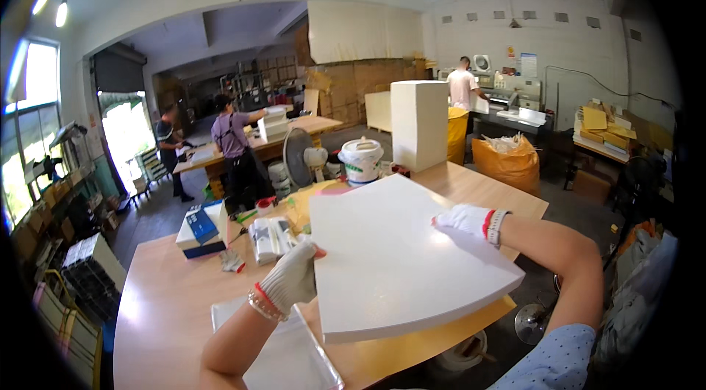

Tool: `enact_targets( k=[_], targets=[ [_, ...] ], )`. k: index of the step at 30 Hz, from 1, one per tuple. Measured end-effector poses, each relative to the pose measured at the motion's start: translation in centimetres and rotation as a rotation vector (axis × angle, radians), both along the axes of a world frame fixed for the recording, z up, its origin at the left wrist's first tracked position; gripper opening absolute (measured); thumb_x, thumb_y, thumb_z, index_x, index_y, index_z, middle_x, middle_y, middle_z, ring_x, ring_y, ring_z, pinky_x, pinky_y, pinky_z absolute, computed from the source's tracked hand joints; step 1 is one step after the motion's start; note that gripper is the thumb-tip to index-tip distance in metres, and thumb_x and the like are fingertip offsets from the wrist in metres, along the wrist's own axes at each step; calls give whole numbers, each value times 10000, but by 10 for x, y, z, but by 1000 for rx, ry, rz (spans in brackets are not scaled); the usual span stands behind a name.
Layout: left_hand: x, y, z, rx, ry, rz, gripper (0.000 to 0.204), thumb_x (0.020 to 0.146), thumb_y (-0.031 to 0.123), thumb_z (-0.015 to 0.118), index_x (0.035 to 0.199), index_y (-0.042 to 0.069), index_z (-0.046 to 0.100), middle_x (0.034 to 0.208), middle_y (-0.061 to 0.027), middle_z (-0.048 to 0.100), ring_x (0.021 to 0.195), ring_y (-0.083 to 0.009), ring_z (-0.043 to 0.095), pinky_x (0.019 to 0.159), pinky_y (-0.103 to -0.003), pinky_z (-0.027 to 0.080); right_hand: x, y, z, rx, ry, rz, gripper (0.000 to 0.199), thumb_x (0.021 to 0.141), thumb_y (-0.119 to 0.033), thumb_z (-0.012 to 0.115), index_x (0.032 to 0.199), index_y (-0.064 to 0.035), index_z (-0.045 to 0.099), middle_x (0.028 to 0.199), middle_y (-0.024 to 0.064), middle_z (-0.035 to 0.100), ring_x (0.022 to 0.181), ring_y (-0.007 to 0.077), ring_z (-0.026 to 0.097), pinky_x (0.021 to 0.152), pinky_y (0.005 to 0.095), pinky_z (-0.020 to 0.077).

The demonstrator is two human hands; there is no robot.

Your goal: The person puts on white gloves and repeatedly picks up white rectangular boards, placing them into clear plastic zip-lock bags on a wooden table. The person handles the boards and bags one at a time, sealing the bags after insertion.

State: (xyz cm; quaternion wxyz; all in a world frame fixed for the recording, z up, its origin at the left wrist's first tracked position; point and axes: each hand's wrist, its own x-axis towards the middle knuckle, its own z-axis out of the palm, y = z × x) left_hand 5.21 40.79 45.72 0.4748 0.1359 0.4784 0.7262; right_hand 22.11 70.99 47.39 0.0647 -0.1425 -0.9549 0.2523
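A thick stack of large white paper sheets [397, 258] lies tilted above the wooden table [169, 294], held between both hands. My left hand [290, 278], in a white knit glove with a red cuff, grips the stack's left edge. My right hand [471, 219], gloved the same way, rests on the stack's right side near its far edge. A second pile of white sheets in clear plastic wrap [287, 353] lies on the table under my left forearm.
On the table behind the stack are a blue-and-white box [202, 228], wrapped packs [268, 238], a white bucket [360, 160], a small fan [298, 155] and a tall white paper block [419, 124]. Three people work at benches farther back. Yellow sacks [507, 162] stand on the floor at right.
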Motion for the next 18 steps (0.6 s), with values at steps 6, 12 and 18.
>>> enact_targets(
  k=[6,12,18],
  targets=[
    [-12,-6,-21,100,219,231,22,761,55,519,766,51,540,861,-95,565,749,-224,584,731,-375,512,-23,-15,32,751,32,-91,282,919,-260,422,886,-84,639,792,180,631,739,316,632,654,406,519],
    [32,-46,0,189,524,16,450,763,7,524,1203,49,437,946,-83,543,815,-184,587,684,-301,512,10,-3,72,1044,373,-362,226,928,-251,470,876,-60,579,829,143,588,750,272,602,649,378,496],
    [113,-141,-51,337,834,-40,668,831,158,591,1363,28,208,1232,-171,392,1094,-258,481,885,-382,447,73,-106,87,667,487,-330,243,924,-255,505,878,-17,526,764,143,541,685,222,551,625,337,474]
  ],
)
